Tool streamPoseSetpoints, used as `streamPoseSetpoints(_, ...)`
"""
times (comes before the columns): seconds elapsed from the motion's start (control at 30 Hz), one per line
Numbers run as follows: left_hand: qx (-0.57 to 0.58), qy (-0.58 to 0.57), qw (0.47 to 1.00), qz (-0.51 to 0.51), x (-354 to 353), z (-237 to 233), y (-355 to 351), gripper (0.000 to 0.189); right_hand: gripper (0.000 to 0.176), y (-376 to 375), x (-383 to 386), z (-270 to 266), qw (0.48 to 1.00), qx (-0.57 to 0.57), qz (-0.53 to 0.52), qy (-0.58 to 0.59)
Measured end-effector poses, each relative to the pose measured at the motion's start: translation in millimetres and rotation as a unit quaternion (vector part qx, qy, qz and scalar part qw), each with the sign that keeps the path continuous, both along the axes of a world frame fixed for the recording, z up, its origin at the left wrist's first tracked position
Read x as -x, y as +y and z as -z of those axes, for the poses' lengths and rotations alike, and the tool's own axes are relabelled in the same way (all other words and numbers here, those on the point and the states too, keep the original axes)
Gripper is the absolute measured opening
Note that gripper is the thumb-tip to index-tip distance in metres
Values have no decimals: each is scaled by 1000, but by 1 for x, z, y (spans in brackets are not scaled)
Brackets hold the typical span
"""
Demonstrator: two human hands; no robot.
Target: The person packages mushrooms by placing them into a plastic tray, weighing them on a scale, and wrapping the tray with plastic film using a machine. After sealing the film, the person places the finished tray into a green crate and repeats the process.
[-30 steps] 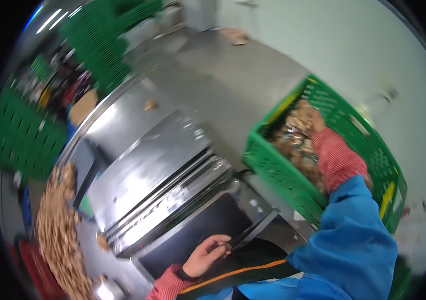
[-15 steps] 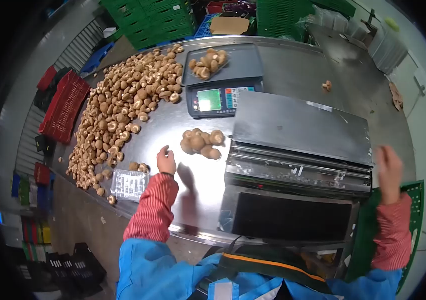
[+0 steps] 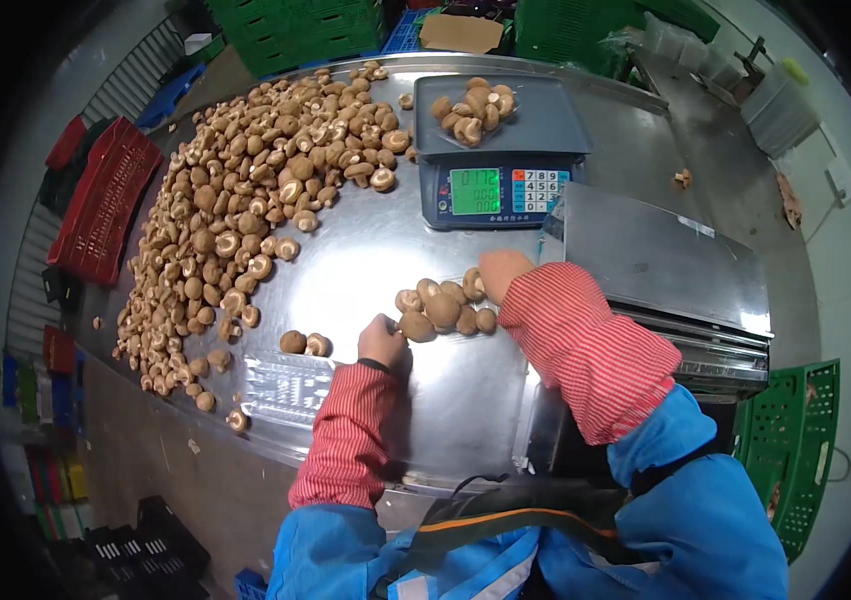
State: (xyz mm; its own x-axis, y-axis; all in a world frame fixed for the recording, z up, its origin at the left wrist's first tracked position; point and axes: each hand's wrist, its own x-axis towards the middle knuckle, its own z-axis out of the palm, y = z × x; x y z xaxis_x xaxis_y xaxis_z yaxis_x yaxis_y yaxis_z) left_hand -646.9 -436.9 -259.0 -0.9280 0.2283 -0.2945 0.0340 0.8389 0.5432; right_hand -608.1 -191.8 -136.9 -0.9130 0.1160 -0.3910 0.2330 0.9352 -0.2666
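A small group of brown shiitake mushrooms sits in a clear plastic tray, faintly visible, on the steel table. At its left end my left hand is closed, fingertips pinching the tray's edge. My right hand is curled at the opposite end, against the tray and its rightmost mushroom; its fingertips are partly hidden. Left of my left wrist lie stacked clear empty trays, with two loose mushrooms just above them.
A large mushroom heap covers the table's left side. Behind my hands, a digital scale bears another mushroom tray. The metal wrapping machine stands right, beside a green crate. A red crate is at far left.
My right hand has come left from beyond the wrapping machine to the mushroom tray. My left hand has moved right to the tray's left end. The camera view has shifted.
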Motion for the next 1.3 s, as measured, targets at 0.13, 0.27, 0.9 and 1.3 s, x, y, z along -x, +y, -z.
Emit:
streamPoseSetpoints(0.13, -39, -38, 998, -26, -25, -2, -25, 25, 26, -14, 9, 37, 965, 132, 193, -117)
streamPoseSetpoints(0.27, -83, 1, 996, -40, -39, 8, -35, 27, 26, -27, 3, 52, 950, 149, 239, -134)
streamPoseSetpoints(0.9, -257, 93, 934, 231, -52, -166, 218, 24, 12, 225, -156, -116, 913, 267, 283, 119)
streamPoseSetpoints(1.3, -181, 138, 915, 333, -103, -179, 258, 30, 29, 270, -278, -80, 927, 65, 242, 280)
